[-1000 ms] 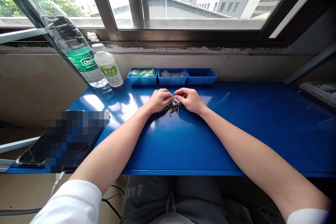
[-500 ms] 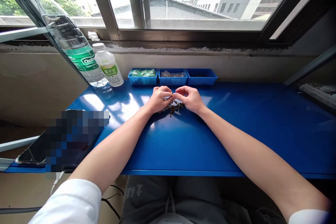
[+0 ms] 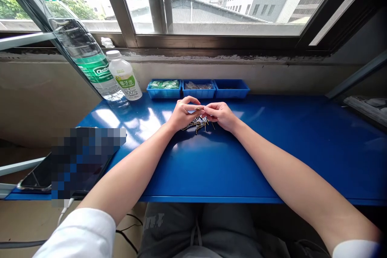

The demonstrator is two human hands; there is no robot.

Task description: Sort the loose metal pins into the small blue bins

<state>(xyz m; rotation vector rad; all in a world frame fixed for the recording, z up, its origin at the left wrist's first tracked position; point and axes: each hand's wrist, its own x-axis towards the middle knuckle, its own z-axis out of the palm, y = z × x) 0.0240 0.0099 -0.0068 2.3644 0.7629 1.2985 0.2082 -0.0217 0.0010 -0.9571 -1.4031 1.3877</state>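
Above a small pile of thin dark and brass-coloured screw-like pieces [image 3: 198,125], my two hands meet fingertip to fingertip. My left hand [image 3: 184,113] pinches a slim brass-coloured piece [image 3: 198,109] between thumb and fingers, with one finger raised over it. From the other side, the thumb and forefinger of my right hand [image 3: 222,113] close on the right end of that same piece. Its exact kind is too small to make out. Part of the pile is hidden below the fingers. All this is over the blue tabletop [image 3: 208,169].
Behind my hands stand three blue bins: one with green-and-clear packets [image 3: 164,88], one with greyish bagged parts [image 3: 198,88], and a darker right bin [image 3: 231,88]. Left are a large water bottle [image 3: 93,62], a smaller white bottle [image 3: 124,75] and a blurred tablet-like device [image 3: 84,161].
My right fingers have closed in and moved slightly left and down onto the piece. The brass-coloured piece now shows more lengthwise between both hands. The pile looks nearly the same.
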